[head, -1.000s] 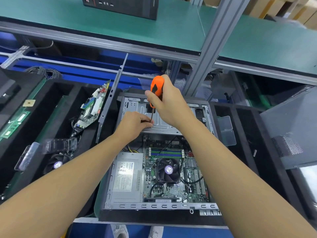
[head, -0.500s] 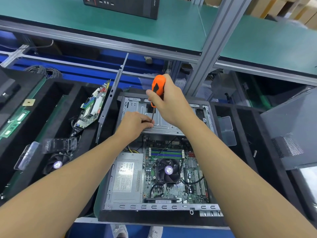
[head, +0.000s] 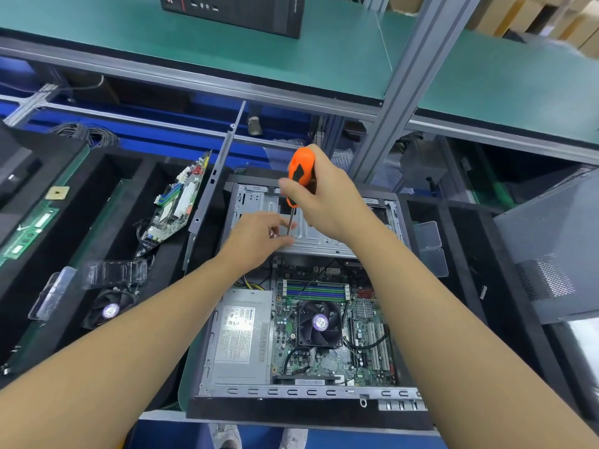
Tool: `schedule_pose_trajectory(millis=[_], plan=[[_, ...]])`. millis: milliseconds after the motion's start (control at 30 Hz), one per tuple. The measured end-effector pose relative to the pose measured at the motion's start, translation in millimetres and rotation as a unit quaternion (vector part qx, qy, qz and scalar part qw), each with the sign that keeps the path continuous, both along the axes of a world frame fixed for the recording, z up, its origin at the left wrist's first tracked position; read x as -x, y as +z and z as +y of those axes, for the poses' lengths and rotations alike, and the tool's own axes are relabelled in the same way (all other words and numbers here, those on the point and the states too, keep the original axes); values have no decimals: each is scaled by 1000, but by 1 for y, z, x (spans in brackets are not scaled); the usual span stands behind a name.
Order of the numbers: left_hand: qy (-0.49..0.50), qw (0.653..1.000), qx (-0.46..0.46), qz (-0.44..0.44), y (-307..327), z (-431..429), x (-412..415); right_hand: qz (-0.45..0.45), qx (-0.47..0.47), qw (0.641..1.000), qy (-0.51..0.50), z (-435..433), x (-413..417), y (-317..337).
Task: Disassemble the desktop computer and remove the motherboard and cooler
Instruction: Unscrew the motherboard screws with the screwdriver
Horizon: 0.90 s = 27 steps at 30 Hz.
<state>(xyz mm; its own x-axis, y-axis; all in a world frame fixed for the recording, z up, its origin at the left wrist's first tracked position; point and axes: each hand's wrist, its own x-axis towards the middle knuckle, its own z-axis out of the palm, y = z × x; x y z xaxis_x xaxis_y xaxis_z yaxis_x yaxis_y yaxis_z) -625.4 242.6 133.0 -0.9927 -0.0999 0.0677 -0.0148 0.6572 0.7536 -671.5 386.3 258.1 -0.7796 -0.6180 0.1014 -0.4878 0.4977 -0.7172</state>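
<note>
Gripping orange-and-black screwdriver [head: 302,176] upright in right hand [head: 327,202], tip on silver sheet-metal drive cage [head: 324,238], presumably for square torque. Left hand [head: 257,239] at shaft tip, probably steadying; pinch unclear. Green motherboard [head: 327,362], black fan cooler [head: 319,323] seated in grey case [head: 291,392].

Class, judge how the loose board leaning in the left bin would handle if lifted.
The board looks thin and flat, so probably stiff and light. It leans, so a push may tip it. Exposed connectors suggest fragility.
</note>
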Motion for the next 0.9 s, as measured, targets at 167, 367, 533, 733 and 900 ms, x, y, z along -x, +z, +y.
schedule_pose_trajectory(millis=[167, 367, 533, 733, 900], plan=[[-23, 987, -158, 17, 22, 0, -4, -16, -37, 999, 16, -3, -1, 14], [-31, 981, -190, 28, 37, 1, 4, 3, -103, 995, 3, -7, 1, 23], [-11, 978, -208, -2, 38, 5, 10, 115, -100, 983, -106, -11, 3, 39], [-24, 973, -228, -14, 41, 3, 12, 159, -218, 960, -69, -22, 6, 55], [-112, 966, -228, 34, 67, -11, 12, 148, -246, 958, 9, -13, 9, 70]])
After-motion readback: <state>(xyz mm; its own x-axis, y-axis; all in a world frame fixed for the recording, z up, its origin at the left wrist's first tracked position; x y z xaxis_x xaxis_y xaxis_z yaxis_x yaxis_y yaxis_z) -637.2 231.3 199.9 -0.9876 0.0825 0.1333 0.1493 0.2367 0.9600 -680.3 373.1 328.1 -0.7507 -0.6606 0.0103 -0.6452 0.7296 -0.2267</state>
